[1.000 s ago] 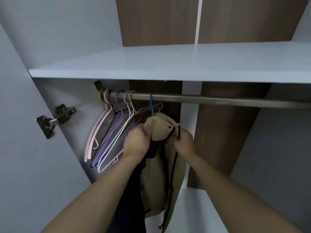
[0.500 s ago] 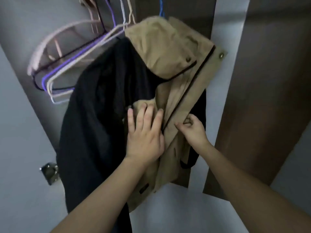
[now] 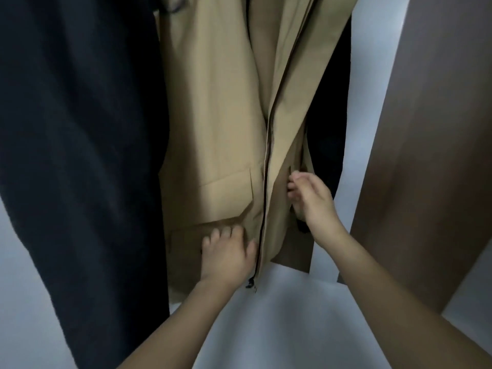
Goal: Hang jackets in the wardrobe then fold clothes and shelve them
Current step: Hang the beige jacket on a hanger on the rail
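A tan jacket (image 3: 226, 115) hangs in the wardrobe with its front facing me; a dark zipper (image 3: 269, 155) runs down its middle. My left hand (image 3: 226, 251) lies on the lower left front panel, just under the pocket flap (image 3: 226, 182), fingers pressed against the cloth. My right hand (image 3: 311, 198) pinches the edge of the right front panel between thumb and curled fingers. A dark jacket (image 3: 80, 129) hangs directly to the left, touching the tan one. The rail and hangers are out of view above.
A brown wooden panel (image 3: 426, 155) stands at the right. The white wardrobe floor (image 3: 279, 315) lies below the jackets' hems. A pale side wall (image 3: 16, 302) shows at the lower left behind the dark jacket.
My view dropped from the rail to the jacket's lower half. Both hands slid down the tan jacket from its collar to the pocket and hem area.
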{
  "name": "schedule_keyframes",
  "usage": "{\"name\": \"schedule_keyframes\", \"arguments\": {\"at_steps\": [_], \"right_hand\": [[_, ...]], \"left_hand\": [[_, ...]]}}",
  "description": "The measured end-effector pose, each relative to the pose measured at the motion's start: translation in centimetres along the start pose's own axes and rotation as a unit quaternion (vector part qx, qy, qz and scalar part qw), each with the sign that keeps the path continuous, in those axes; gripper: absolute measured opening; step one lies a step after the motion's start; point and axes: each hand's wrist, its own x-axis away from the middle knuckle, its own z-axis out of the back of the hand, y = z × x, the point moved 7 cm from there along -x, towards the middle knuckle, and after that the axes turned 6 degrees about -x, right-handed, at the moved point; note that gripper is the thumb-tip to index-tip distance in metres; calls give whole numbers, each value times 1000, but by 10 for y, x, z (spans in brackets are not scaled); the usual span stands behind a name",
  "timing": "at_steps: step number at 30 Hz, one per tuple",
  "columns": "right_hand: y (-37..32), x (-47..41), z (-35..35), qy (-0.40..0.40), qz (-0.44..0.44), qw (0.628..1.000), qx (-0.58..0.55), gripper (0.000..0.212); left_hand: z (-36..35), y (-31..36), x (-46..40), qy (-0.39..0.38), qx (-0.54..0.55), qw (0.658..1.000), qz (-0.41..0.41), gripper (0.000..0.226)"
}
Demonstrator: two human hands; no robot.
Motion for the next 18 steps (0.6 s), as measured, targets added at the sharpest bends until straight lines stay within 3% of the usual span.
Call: {"name": "schedule_keyframes", "arguments": {"at_steps": [4,6,8,11,14,16,18], "right_hand": [[-1,35,1,-54,21,995,75,66],[9,52,-2,-73,13,988,136,73],[22,65,-4,-72,9,981,182,61],[39,73,3,-33,22,980,196,14],[46,81,26,22,52,982,178,20],[56,91,41,40,52,977,202,9],[74,103,52,40,34,963,266,18]], "left_hand": [[-56,4,25,-63,143,986,50,55],[-78,12,39,-85,209,972,68,64],[-94,21,48,-96,288,948,92,70],[-113,35,55,-115,346,923,122,66],[-123,40,57,-113,367,915,128,19],[-126,41,64,-114,440,882,125,17],[-125,45,73,-135,493,855,88,20]]}}
